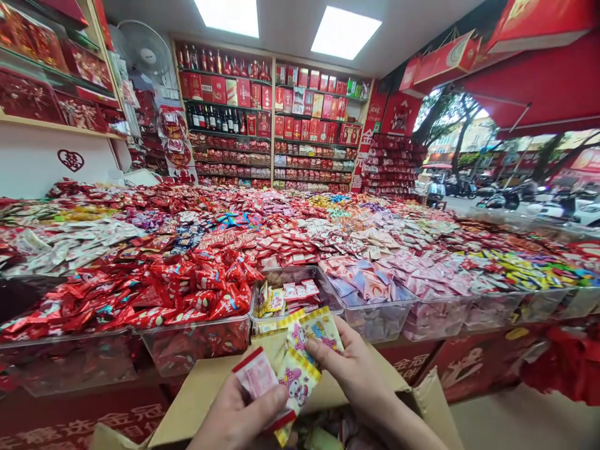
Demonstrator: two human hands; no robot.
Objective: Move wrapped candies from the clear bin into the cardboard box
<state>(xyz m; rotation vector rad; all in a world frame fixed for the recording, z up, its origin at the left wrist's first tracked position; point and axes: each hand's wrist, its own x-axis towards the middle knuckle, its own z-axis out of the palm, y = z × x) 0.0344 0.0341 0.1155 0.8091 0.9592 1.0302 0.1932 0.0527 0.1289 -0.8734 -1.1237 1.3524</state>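
Observation:
My left hand (244, 409) is closed on candy packets: a pink-and-white candy packet (257, 374) with red ends lies under the thumb, and a yellow cartoon candy packet (297, 382) shows beside it. My right hand (344, 356) pinches several yellow-edged cartoon candy packets (323, 328) between thumb and fingers. Both hands are close together above an open cardboard box (187, 400), where more wrapped candies (323, 437) lie partly hidden by my arms. Just beyond stands a clear plastic bin (335, 306) holding yellow packets (274, 300) and red-and-white packets (302, 290).
Red-wrapped sweets (197, 284) heap over the bins to the left; pink packets (370, 281) fill a bin to the right. Mounds of colourful sweets stretch back to shelves (274, 125) of bottles and red boxes. A fan (145, 53) is at back left; a street lies at right.

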